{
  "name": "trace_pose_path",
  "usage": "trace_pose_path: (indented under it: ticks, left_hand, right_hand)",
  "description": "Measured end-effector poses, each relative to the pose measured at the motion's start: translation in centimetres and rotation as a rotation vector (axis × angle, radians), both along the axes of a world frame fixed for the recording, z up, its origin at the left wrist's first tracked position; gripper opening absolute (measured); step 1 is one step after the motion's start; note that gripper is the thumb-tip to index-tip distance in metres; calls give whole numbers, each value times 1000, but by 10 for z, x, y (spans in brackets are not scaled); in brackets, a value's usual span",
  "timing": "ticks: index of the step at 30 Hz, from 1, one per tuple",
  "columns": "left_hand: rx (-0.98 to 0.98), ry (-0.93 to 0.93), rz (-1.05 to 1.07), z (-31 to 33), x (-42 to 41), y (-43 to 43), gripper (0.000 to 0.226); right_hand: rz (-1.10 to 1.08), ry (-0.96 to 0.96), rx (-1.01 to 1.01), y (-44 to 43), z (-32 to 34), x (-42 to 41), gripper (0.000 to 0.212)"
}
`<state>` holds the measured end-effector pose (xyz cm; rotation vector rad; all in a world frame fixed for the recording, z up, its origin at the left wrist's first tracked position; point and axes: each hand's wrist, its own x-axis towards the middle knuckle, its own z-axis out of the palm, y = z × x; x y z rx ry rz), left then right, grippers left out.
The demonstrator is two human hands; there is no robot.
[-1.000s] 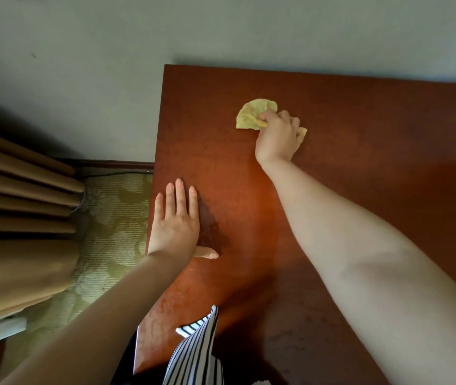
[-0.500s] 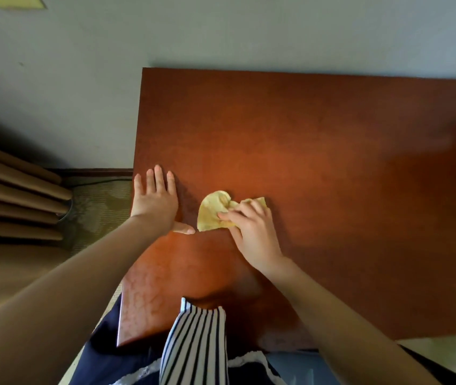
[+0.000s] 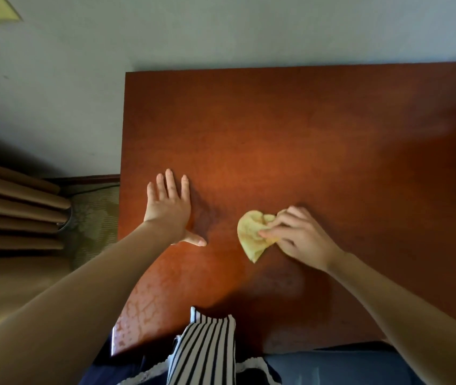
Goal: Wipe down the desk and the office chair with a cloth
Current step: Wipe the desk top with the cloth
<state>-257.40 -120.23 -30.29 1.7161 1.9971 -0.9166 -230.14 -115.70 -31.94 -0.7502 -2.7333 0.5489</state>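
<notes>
A reddish-brown wooden desk [image 3: 304, 140] fills most of the view, its back edge against the wall. My right hand [image 3: 302, 238] presses a crumpled yellow cloth [image 3: 252, 236] onto the desktop near the middle front, fingers curled over the cloth's right side. My left hand [image 3: 170, 207] lies flat on the desk near its left edge, palm down, fingers spread, holding nothing. The office chair is not in view.
A pale wall [image 3: 221, 31] runs behind the desk. Tan curtains [image 3: 12, 212] hang at the left over patterned green carpet [image 3: 96, 218]. My striped top [image 3: 202, 354] and blue trousers [image 3: 332, 368] press against the desk's front edge.
My right hand dragged the cloth from the far middle of the desk toward me, then slid it rightwards away from my left hand. My left hand stayed flat in place.
</notes>
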Motion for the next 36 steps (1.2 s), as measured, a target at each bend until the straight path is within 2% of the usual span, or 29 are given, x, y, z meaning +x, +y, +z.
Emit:
trace_pose_path:
  ticks: [7,13,16,19,21,23,29,36]
  left_hand:
    - [11,28,-17,-4,3,-2,148]
    - [50,41,-42,-8,1,-3,147]
    - [59,38,-45,-9,1,0,146]
    - [47,43,-35,-9,0,2,147]
    - [39,41,-30,-9,-1,1,147]
    - [36,44,-27,-9,-3,0,147]
    - [25,12,19,-6,-4,1,147]
    - [10,61,13,7,-2,1,145]
  right_hand:
    - [-238,-2,-24,79,1,-33,33]
    - [-383,-95,-51,143,3,-71,27]
    - [-572,-127,-72,164,1,-94,24]
    - [-883,-73,-127,161,-4,-126,25]
    - [-1008,-22,-154,145,-9,-143,26]
    - [-987,16,-159,123,-12,-150,26]
    - [-664,72,-63,42,-13,-127,28]
    - [-519,119,-37,-41,-13,-87,33]
